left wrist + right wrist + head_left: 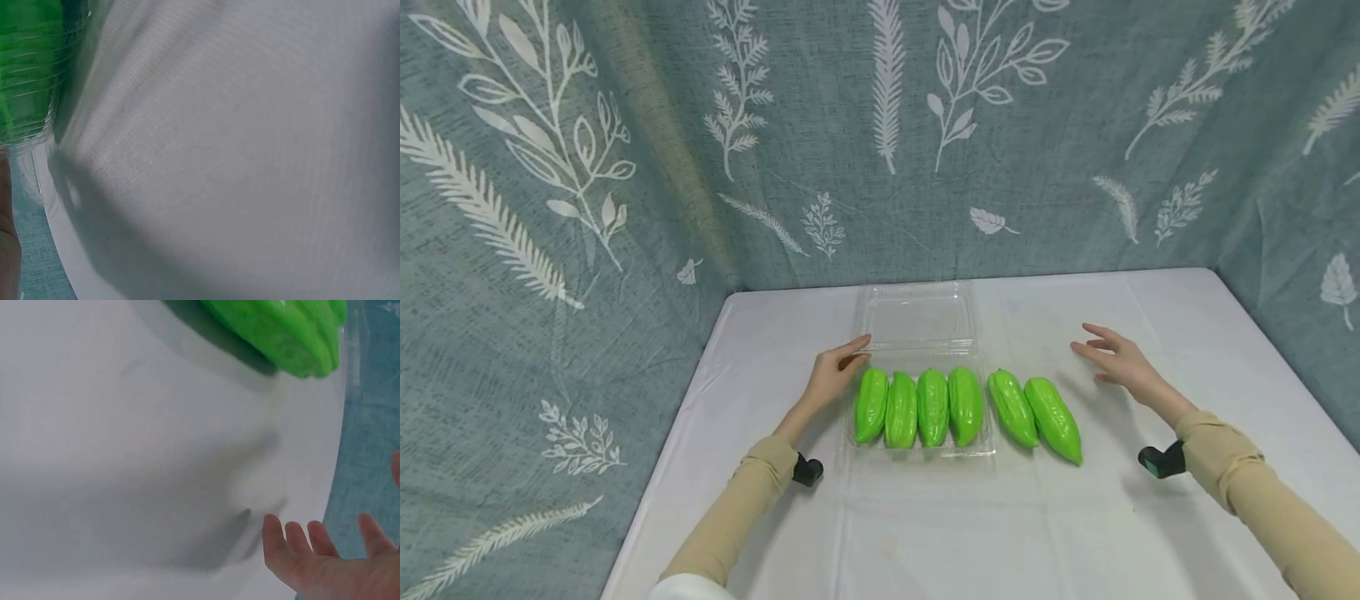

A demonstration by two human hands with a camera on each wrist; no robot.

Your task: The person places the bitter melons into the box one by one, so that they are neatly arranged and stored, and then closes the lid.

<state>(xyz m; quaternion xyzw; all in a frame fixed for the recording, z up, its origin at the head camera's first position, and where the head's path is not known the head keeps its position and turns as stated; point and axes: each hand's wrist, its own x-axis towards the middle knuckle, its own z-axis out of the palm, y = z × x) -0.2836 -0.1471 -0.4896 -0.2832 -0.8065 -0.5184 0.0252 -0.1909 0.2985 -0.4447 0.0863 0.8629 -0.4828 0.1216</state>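
Observation:
My left hand point(835, 372) grips the left edge of a clear plastic clamshell container point(917, 312) near its hinge, thumb and forefinger at the rim. The container lies with its lid folded back. Several glossy, ridged green bitter gourds point(932, 408) lie side by side in its base. Two more bitter gourds, one nearer the box point(1013, 408) and one farther right point(1054, 419), rest slanted on the table. My right hand point(1123, 365) hovers right of them, fingers spread and holding nothing. In the right wrist view, a bitter gourd point(281, 331) shows above that hand's fingers point(273, 540).
A white cloth point(955, 533) covers the table. Behind and at both sides hangs a blue-green curtain point(820, 125) with white leaf prints. Each forearm wears a black wrist camera, one left point(807, 471) and one right point(1163, 460).

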